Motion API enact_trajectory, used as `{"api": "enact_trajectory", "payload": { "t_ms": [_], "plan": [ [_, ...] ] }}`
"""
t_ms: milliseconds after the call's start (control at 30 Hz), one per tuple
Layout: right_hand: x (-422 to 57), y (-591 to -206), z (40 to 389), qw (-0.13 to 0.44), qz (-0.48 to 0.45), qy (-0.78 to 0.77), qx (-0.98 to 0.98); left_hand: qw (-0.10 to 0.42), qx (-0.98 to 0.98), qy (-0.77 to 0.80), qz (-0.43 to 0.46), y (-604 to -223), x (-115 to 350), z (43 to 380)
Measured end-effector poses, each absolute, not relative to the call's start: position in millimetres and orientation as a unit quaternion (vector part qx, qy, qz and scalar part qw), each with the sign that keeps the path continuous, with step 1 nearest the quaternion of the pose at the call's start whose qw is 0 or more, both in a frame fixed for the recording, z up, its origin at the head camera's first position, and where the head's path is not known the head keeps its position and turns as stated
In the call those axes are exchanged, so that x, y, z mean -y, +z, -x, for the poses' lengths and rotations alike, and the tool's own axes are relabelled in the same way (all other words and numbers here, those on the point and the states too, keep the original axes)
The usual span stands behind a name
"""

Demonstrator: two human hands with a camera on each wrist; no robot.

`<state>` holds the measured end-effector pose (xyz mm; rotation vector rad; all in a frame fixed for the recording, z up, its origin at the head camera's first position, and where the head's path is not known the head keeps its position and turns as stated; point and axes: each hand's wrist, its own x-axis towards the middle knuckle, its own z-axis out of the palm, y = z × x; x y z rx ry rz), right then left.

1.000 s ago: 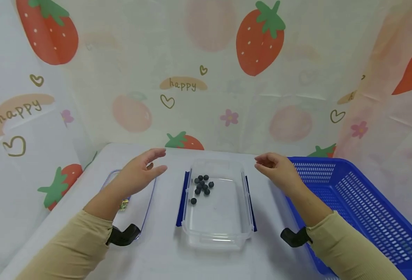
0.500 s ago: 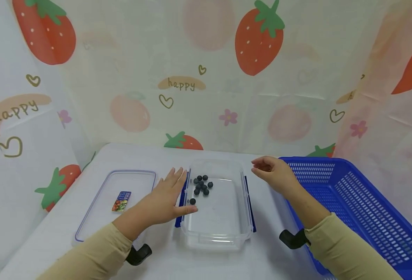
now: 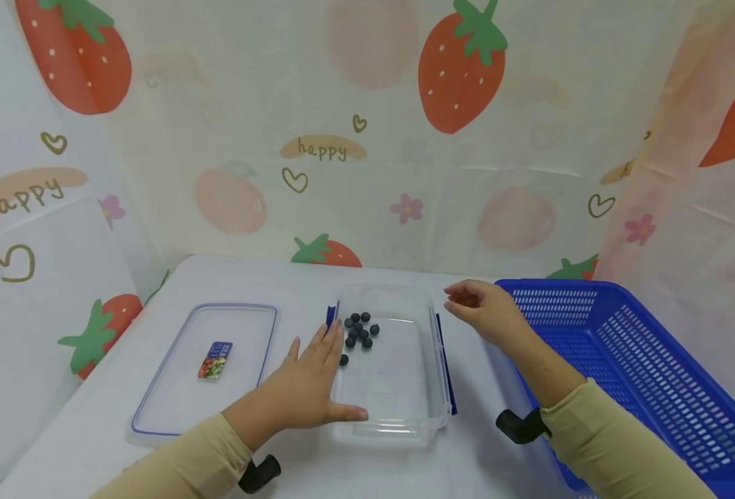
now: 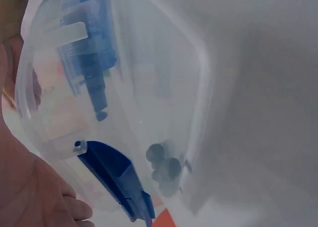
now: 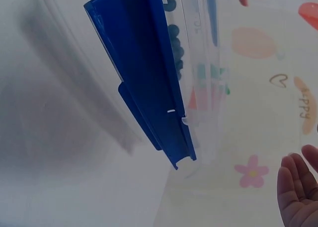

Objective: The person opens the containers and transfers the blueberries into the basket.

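Note:
My left hand [image 3: 308,391] reaches over the left rim of a clear plastic storage box [image 3: 399,378], fingers straight and thumb spread across the near left corner. Its fingers overlap most of the box's left blue latch flap, seen hanging out in the left wrist view as a blue flap [image 4: 119,175]. Several small dark round berries, like blueberries [image 3: 366,343], lie inside toward the back left. My right hand [image 3: 489,313] hovers beside the box's far right corner, fingers loosely bent and holding nothing. The right blue latch flap [image 5: 141,48] hangs out from the wall.
A clear lid [image 3: 174,391] with a blue-edged rim lies on the white table left of the box, bearing a small colourful label [image 3: 215,360]. A blue perforated basket [image 3: 686,353] stands at the right, close to my right forearm. A strawberry-print sheet [image 3: 367,173] hangs behind.
My left hand has come from above the lid rightward and nearer to me, onto the box's left rim, uncovering the lid and its label. My right hand has shifted slightly left.

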<state>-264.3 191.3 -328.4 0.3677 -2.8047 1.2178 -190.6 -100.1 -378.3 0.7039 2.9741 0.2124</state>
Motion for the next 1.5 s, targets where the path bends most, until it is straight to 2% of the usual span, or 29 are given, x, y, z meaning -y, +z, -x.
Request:
{"api": "enact_trajectory", "payload": {
  "t_ms": [600,933,1500],
  "plan": [
    [-177,-311,278,0.037,-0.177,0.421,0.889,0.054,-0.971,0.099,-0.211,-387,96,191],
    [-137,-311,292,-0.01,-0.209,0.429,0.879,0.057,-0.971,0.096,-0.209,-387,97,192],
    [-75,-355,318,-0.077,-0.165,0.453,0.873,0.049,-0.969,0.103,-0.22,-392,99,192]
  ]
}}
